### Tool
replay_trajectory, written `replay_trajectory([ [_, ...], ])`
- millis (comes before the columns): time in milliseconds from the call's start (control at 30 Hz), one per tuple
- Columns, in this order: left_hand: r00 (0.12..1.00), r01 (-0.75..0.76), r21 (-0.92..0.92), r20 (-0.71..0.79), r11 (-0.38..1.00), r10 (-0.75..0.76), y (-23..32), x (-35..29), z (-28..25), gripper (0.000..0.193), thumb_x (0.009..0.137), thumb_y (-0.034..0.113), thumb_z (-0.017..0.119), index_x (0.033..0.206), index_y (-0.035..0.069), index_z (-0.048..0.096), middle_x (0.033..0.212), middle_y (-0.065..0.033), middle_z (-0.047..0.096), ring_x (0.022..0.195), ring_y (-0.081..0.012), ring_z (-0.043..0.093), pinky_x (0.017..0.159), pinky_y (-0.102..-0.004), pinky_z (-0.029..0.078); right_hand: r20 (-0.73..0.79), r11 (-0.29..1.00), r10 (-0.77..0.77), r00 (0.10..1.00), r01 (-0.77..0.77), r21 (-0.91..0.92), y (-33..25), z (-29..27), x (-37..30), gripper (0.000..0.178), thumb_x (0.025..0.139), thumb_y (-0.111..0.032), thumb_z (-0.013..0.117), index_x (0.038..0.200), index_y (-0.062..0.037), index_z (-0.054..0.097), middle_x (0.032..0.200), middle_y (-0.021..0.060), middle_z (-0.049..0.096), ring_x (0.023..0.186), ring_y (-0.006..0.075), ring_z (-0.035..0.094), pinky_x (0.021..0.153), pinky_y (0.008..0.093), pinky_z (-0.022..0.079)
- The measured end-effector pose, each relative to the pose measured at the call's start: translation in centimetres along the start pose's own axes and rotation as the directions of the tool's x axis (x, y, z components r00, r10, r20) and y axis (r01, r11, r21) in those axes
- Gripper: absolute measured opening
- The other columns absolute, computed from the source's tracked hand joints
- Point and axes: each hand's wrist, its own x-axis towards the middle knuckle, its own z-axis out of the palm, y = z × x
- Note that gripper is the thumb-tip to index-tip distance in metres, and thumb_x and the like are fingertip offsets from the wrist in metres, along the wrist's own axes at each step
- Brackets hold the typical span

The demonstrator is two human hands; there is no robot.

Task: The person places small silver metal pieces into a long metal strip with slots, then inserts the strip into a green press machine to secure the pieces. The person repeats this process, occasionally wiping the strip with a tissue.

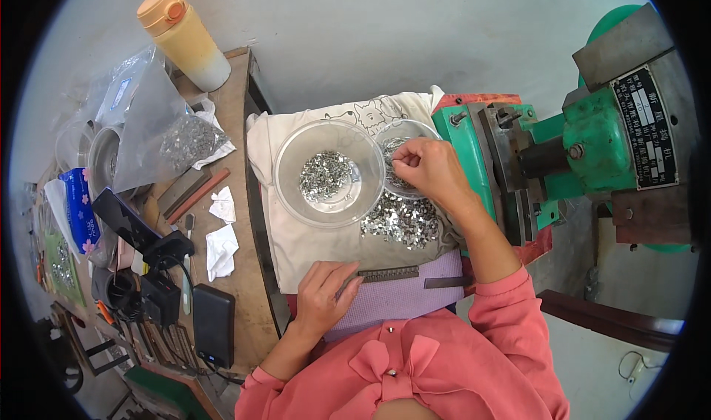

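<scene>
My left hand (324, 295) is at the front of the work area, its thumb and fingers closed around the left end of a dark notched metal bar (390, 273). Over a small clear tub (422, 129) of silvery metal bits, my right hand (431, 170) reaches in with its fingertips pinched together. Whatever they hold is too small or hidden to make out. A larger clear round tub (285, 198) stands left of it, with small metal pieces (326, 175) at its bottom. Loose shiny metal pieces (404, 221) lie heaped on the beige cloth (296, 253) in front of the tubs.
On the right stands a green press (592, 146). A second dark bar (446, 282) rests on the purple mat (392, 298). The wooden side table (255, 301) at left carries a yellow bottle (194, 50), a phone (124, 218), a black power bank (213, 324) and crumpled tissues (221, 251).
</scene>
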Motion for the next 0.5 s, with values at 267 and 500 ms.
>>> replay_trajectory([
  [267, 0.990, -0.138, -0.043, -0.016, 0.990, 0.137, 5.5, 3.9, -1.0, 0.023, 0.077, -0.003, 0.076, 0.100, 0.000, 0.072, 0.089, -0.0123, 0.070, 0.079, -0.0273, 0.067, 0.069, -0.0361, 0.054, 0.095, 0.876, 0.198, 0.976, -0.220, 0.430, 1.2, -1.4, -1.5, 0.013, 0.083, -0.010, 0.078, 0.090, 0.0007, 0.076, 0.078, 0.0021, 0.072, 0.070, 0.0064, 0.064, 0.066, 0.0240, 0.052],
  [500, 0.971, -0.200, 0.138, -0.105, 0.970, 0.215, 5.6, 12.2, 1.7, 0.035, 0.085, 0.001, 0.070, 0.119, -0.001, 0.064, 0.101, -0.0156, 0.069, 0.085, -0.0339, 0.067, 0.073, -0.0425, 0.054, 0.218, 0.607, 0.260, 0.941, -0.335, 0.721, 0.1, -2.9, -2.4, 0.012, 0.086, -0.007, 0.077, 0.095, -0.0006, 0.074, 0.084, 0.0013, 0.071, 0.071, 0.0062, 0.060, 0.065, 0.0213, 0.048],
])
